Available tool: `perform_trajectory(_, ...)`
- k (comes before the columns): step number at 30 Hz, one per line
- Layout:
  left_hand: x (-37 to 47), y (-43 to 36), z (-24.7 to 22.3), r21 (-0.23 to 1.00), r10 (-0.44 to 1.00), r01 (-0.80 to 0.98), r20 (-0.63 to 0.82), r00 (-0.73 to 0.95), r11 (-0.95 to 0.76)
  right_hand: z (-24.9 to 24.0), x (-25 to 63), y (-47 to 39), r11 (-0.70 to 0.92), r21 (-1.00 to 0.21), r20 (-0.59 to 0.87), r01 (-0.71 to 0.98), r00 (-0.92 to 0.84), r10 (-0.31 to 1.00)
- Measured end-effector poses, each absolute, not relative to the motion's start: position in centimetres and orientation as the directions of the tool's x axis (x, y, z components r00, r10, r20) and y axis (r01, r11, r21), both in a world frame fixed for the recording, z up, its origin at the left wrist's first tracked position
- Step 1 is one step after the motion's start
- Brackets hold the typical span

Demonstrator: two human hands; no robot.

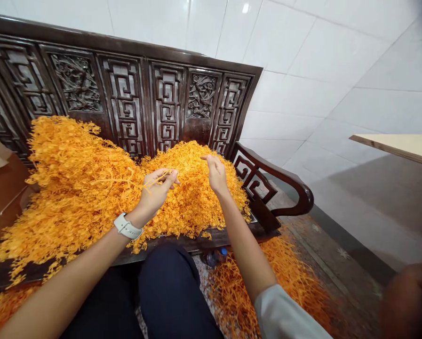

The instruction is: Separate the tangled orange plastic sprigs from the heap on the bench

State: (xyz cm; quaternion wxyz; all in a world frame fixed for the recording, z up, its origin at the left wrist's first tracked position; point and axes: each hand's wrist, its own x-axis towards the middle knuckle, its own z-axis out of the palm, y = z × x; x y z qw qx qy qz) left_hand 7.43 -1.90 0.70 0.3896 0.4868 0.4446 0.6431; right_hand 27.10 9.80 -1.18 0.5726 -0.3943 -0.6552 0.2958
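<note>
Dark-clad knee (170, 282) at front of carved settee (126, 48); both hands over orange heap (193, 207) on seat.
Head view: left hand (157, 190) fingers clamped on orange strand (158, 180); right hand (218, 176), grip indeterminable. Cardboard box (6, 197) stands left, armrest (281, 173) right. Bottle (213, 258) and loose strands (295, 278) are below.

A pale grey strap (128, 227) with small holes rings the left wrist (137, 217); light grey sleeve (288, 313) on the right arm (244, 240); dark navy trousers (175, 296).
</note>
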Motion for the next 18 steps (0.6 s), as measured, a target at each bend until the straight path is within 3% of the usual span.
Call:
perform_trajectory(3,7.3,-1.4,0.7,0.952,0.928,-0.063,0.274,-0.253,-0.299,-0.3,25.3,6.6,0.569,-0.822,0.565,-0.006,-0.13,0.815)
perform_trajectory(6,6.5,-0.9,0.4,0.955,0.941,-0.003,0.293,-0.17,-0.298,0.5,23.9,3.1,0.558,-0.83,0.545,-0.003,-0.22,0.809)
perform_trajectory(9,4.7,0.1,-0.7,0.92,0.932,0.177,0.361,-0.034,-0.349,1.4,22.8,-0.8,0.557,-0.83,0.522,0.019,-0.323,0.789)
perform_trajectory(12,2.9,1.5,-2.4,0.892,0.93,0.284,0.367,-0.003,-0.351,2.0,22.4,-4.2,0.64,-0.768,0.449,0.01,-0.705,0.549)
perform_trajectory(14,2.3,2.2,-3.3,0.902,0.939,0.292,0.341,-0.034,-0.317,2.3,23.2,-5.5,0.673,-0.74,0.353,0.002,-0.851,0.39)
perform_trajectory(18,2.1,2.9,-4.0,0.928,0.946,0.263,0.303,-0.12,-0.264,3.5,28.3,-6.4,0.615,-0.788,0.375,-0.032,-0.818,0.437)
